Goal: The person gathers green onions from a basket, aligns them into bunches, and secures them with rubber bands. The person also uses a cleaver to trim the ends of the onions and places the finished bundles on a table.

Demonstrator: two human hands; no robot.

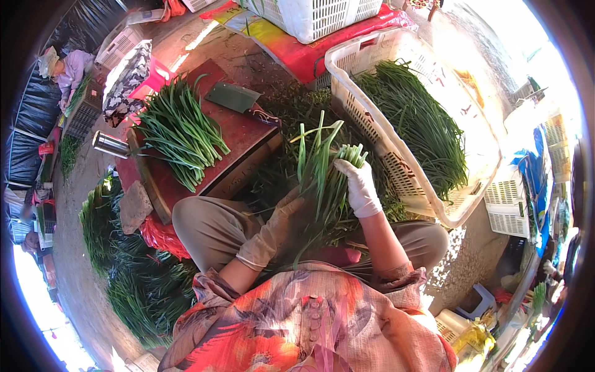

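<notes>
My right hand (359,188), in a whitish glove, is closed around a bunch of garlic chives (352,154). Pale stem ends stick up past the fingers, while the green leaves hang down towards my lap. My left hand (282,221), gloved too and blurred, is beside the hanging leaves; whether its fingers grip any of them is unclear. Several loose stalks (320,153) stand out between the two hands. On the low red table (241,128) ahead to the left lies a pile of chives (186,135), with a cleaver (234,96) behind it.
To the right, a white plastic crate (395,172) holds more chives (413,121). Plant trimmings (297,107) cover the ground between crate and table. A metal cylinder (111,144) and a stone block (135,207) are at the table's left edge. Chive bundles (139,279) lie left; another person (69,69) is at far left.
</notes>
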